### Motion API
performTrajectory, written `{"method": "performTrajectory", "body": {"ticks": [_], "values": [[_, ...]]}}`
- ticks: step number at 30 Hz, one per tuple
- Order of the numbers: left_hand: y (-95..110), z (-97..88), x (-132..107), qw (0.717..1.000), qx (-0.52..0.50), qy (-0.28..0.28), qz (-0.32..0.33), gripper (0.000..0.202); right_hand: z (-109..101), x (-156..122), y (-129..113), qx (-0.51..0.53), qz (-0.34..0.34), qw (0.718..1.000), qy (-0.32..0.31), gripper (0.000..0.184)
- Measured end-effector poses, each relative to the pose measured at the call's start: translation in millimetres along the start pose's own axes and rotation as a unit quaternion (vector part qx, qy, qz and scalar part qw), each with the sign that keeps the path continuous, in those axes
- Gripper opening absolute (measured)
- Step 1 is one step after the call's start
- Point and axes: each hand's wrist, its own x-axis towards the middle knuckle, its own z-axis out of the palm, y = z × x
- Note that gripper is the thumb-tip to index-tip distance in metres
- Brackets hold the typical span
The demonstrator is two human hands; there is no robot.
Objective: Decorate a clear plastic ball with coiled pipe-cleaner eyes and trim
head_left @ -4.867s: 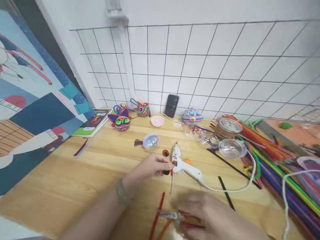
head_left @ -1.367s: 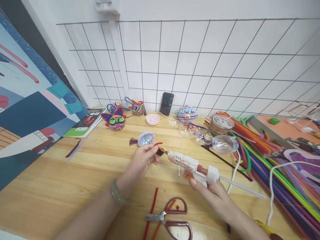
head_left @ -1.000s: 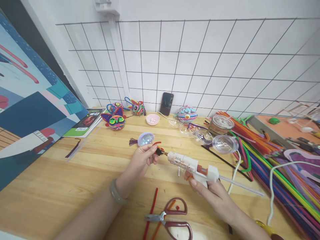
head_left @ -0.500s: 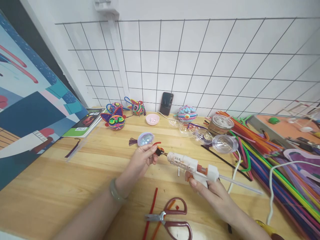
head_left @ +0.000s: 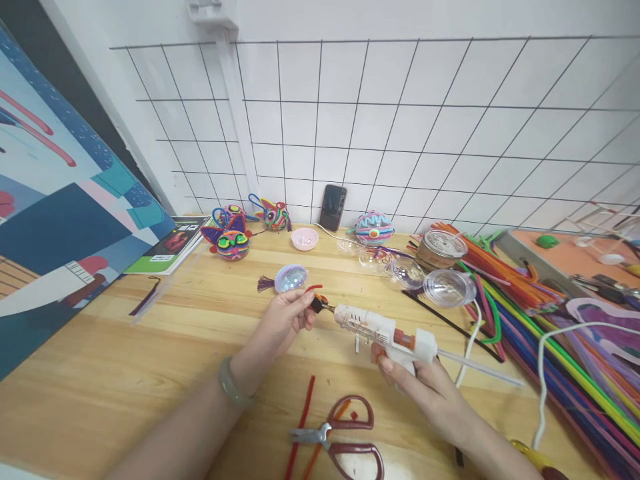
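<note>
Pinched in my left hand (head_left: 289,313) is a small piece of pipe cleaner (head_left: 317,301), coiled in black and orange with a red end sticking up. My right hand (head_left: 423,381) grips a white hot glue gun (head_left: 367,323) by its handle, fingers at the orange trigger. The gun's metal nozzle meets the coil, or nearly so. A clear glue stick (head_left: 483,367) sticks out of the gun's back. Just beyond my left hand lies a shiny half ball (head_left: 291,278) with a purple tassel. Scissors (head_left: 330,433) with dark red handles lie below, across red and orange pipe cleaners.
Several decorated balls (head_left: 233,245) and a pink bowl (head_left: 305,239) stand along the back, near a phone (head_left: 333,207) leaning on the wall. Clear plastic half balls (head_left: 450,287), a tin (head_left: 443,249) and bundled pipe cleaners (head_left: 555,373) fill the right. A white cord (head_left: 541,380) loops there.
</note>
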Motion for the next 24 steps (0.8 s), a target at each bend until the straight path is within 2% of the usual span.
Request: {"method": "performTrajectory", "body": {"ticks": [24], "values": [[0.3,1.3,-0.1,1.000,-0.003,0.005,-0.006,0.020,0.6,1.3,-3.2,-0.015,0.004,1.000,0.008,0.023]]}}
